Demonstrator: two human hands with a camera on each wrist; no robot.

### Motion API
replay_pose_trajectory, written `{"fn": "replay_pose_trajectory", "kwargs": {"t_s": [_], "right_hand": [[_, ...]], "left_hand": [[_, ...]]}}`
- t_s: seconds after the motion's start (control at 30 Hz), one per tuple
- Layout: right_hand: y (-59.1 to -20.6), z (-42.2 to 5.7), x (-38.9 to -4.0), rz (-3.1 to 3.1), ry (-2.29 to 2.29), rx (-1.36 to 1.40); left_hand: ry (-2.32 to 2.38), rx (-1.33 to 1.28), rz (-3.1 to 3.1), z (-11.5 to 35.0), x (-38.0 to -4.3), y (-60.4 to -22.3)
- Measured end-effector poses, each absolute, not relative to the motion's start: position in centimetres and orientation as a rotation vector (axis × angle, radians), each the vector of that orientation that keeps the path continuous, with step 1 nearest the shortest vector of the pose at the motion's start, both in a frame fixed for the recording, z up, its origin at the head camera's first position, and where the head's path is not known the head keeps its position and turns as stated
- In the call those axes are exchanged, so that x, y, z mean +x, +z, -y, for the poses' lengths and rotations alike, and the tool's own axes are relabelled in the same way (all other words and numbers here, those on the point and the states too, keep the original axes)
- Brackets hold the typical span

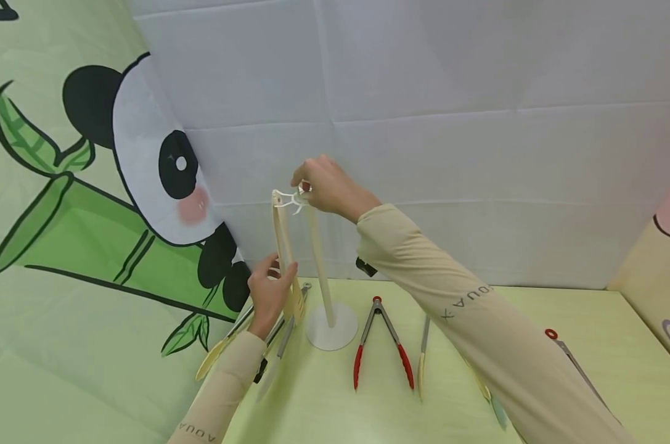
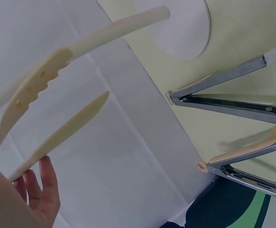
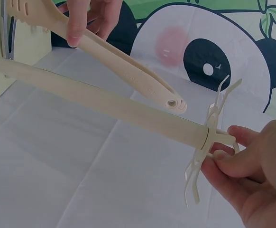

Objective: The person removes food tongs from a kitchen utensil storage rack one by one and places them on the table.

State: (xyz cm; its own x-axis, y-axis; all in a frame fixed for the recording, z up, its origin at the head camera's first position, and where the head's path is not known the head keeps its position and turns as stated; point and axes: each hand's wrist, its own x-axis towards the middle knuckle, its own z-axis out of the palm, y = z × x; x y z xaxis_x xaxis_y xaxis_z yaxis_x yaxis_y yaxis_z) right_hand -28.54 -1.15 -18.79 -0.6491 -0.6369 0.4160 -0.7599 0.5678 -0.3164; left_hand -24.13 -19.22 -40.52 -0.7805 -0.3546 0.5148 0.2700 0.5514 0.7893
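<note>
My left hand (image 1: 269, 296) grips beige plastic tongs (image 1: 281, 228) by their long arms, with thumb and fingers on either side. The tongs stand with the joined, holed end up, close to the hooks atop a white stand. One toothed tip (image 2: 43, 78) and a smooth tip (image 2: 76, 123) spread apart in the left wrist view. My right hand (image 1: 331, 185) pinches the knob of the stand's hook ring (image 3: 207, 147), which sits on the pole (image 3: 95, 97). In the right wrist view the tongs' holed end (image 3: 173, 103) lies beside the pole, near the hooks.
The stand's round base (image 1: 331, 339) rests on the pale table (image 1: 323, 401). Red-tipped metal tongs (image 1: 387, 320) lie spread right of it. Cream-tipped tongs (image 1: 224, 351) lie at the left. More tongs (image 1: 576, 361) lie at the right, partly behind my sleeve. Grey cloth (image 1: 451, 154) hangs behind.
</note>
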Motion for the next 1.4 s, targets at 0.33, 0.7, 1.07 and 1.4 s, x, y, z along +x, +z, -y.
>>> {"fn": "replay_pose_trajectory", "kwargs": {"t_s": [0.33, 0.7, 1.07, 1.4], "right_hand": [[-18.8, 1.1, -28.5, 2.549, 0.693, 1.142], [-18.8, 1.1, -28.4, 2.551, 0.664, 1.140], [-18.8, 1.2, -28.4, 2.551, 0.660, 1.131], [-18.8, 1.3, -28.3, 2.559, 0.659, 1.128]], "left_hand": [[-1.240, 0.046, 2.209, 18.9, -23.8, -41.5], [-1.256, 0.104, 2.273, 18.5, -23.1, -42.0], [-1.191, 0.161, 2.374, 18.4, -22.9, -42.9], [-1.150, 0.220, 2.460, 18.5, -22.5, -44.4]]}}
